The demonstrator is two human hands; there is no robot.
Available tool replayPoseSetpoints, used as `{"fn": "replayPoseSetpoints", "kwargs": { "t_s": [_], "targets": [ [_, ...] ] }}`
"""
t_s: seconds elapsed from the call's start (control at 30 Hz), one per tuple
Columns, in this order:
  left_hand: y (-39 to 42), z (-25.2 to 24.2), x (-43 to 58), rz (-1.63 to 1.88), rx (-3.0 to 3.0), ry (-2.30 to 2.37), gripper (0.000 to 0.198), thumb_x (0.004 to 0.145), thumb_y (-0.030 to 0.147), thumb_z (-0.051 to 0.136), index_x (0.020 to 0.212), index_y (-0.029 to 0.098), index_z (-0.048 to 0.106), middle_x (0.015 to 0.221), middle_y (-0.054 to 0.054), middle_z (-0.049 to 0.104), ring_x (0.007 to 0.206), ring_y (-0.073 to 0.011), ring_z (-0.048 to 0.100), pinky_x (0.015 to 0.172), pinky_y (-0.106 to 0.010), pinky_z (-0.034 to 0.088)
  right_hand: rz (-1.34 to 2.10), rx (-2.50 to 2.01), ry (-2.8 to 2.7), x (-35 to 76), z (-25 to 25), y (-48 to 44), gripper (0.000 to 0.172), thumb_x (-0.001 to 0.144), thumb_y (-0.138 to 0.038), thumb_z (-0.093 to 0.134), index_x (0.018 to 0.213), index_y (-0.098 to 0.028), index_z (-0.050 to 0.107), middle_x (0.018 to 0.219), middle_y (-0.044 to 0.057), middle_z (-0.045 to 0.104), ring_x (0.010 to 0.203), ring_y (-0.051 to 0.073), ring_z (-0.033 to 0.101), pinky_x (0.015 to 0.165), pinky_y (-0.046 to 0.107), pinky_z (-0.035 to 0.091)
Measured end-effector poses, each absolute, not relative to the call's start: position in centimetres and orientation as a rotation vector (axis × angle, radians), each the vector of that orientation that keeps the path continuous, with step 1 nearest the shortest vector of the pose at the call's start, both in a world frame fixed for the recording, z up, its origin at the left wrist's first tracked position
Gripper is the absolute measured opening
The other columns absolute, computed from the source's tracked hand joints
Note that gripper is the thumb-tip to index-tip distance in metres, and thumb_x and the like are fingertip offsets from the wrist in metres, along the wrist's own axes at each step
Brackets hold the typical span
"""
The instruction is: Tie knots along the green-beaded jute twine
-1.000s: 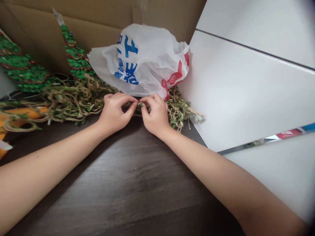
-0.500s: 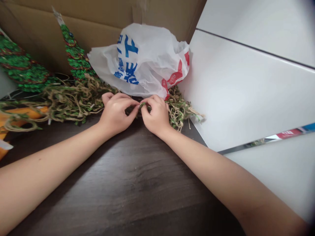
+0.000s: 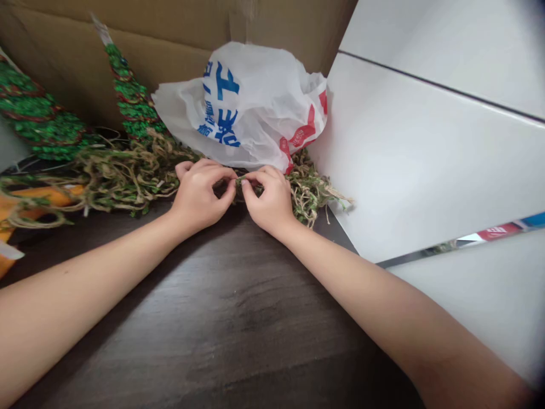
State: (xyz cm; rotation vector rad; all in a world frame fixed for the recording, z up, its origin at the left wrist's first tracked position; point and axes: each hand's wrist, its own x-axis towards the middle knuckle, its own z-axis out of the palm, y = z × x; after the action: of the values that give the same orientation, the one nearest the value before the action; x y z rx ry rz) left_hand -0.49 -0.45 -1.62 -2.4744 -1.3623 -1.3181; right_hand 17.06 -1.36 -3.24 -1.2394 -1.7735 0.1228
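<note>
Left hand (image 3: 198, 199) and right hand (image 3: 268, 201): fingers curled almost shut, both pinching tangled green-leafed jute twine (image 3: 309, 190) between them; crumpled white plastic bag (image 3: 251, 102) lies just far, touching it.

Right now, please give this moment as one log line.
left hand: pinching twine | right hand: pinching same twine | nearby: plastic bag

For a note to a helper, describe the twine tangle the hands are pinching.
Against the cardboard panel, on the dark wood surface, sits a white plastic bag with blue and red print. Below it lies a straw-coloured tangle of jute twine flecked with green. The left hand and right hand pinch its middle, and its loose strands set it apart from the glittery green cones behind it.
</note>
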Motion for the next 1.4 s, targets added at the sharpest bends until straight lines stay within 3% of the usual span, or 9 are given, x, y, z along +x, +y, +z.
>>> {"fn": "replayPoseSetpoints", "kwargs": {
  "t_s": [0.3, 0.6, 0.8, 1.1, 1.3, 1.4],
  "targets": [
    [-0.2, -1.7, -0.7, -1.308, -2.487, -1.341, 0.016, 0.095, 0.03, 0.062, 0.094, 0.026, 0.078, 0.099, -0.006, 0.084, 0.106, -0.0317, 0.076, 0.102, -0.054, 0.046, 0.268, -1.011, -1.672, 17.3, -3.6, -0.6, 0.007, 0.088, -0.019, 0.072, 0.082, -0.022, 0.07, 0.08, 0.0, 0.065, 0.077, 0.017, 0.061, 0.08, 0.035, 0.054],
    [-0.9, -1.5, -0.5, -1.279, -2.463, -1.172, 0.016, 0.094, 0.031, 0.063, 0.084, 0.025, 0.075, 0.085, -0.004, 0.082, 0.102, -0.0338, 0.078, 0.099, -0.056, 0.045, 0.307, -1.061, -1.616, 16.8, -2.8, -1.4, 0.019, 0.078, -0.016, 0.074, 0.07, -0.024, 0.058, 0.075, -0.003, 0.06, 0.075, 0.016, 0.057, 0.076, 0.033, 0.05],
    [-0.9, -1.5, -0.4, -1.339, -2.42, -1.251, 0.013, 0.093, 0.03, 0.065, 0.086, 0.026, 0.075, 0.091, -0.004, 0.083, 0.102, -0.0326, 0.078, 0.104, -0.058, 0.044, 0.362, -0.939, -1.598, 16.8, -2.9, -1.1, 0.019, 0.081, -0.017, 0.072, 0.07, -0.024, 0.058, 0.076, -0.002, 0.062, 0.075, 0.015, 0.056, 0.076, 0.032, 0.052],
    [-0.3, -1.9, -0.8, -1.357, -2.439, -1.22, 0.017, 0.099, 0.028, 0.061, 0.095, 0.026, 0.078, 0.097, -0.005, 0.083, 0.102, -0.0306, 0.077, 0.101, -0.055, 0.046, 0.421, -0.896, -1.587, 17.2, -3.7, -0.2, 0.017, 0.096, -0.026, 0.066, 0.08, -0.023, 0.068, 0.081, 0.001, 0.069, 0.081, 0.017, 0.065, 0.083, 0.035, 0.056],
    [-0.5, -1.8, -0.8, -1.324, -2.439, -1.187, 0.025, 0.103, 0.027, 0.055, 0.096, 0.027, 0.079, 0.098, -0.005, 0.084, 0.108, -0.0328, 0.077, 0.1, -0.057, 0.044, 0.444, -0.925, -1.597, 17.2, -3.6, -0.3, 0.021, 0.096, -0.031, 0.07, 0.078, -0.022, 0.069, 0.078, 0.0, 0.068, 0.077, 0.016, 0.063, 0.081, 0.034, 0.056],
    [-0.5, -1.7, -0.9, -1.318, -2.445, -1.205, 0.026, 0.103, 0.028, 0.055, 0.094, 0.027, 0.08, 0.098, -0.005, 0.084, 0.109, -0.0339, 0.076, 0.102, -0.059, 0.043, 0.447, -0.9, -1.619, 17.2, -3.5, -0.4, 0.017, 0.091, -0.025, 0.071, 0.075, -0.022, 0.069, 0.075, 0.0, 0.068, 0.074, 0.016, 0.061, 0.075, 0.033, 0.054]
  ]
}}
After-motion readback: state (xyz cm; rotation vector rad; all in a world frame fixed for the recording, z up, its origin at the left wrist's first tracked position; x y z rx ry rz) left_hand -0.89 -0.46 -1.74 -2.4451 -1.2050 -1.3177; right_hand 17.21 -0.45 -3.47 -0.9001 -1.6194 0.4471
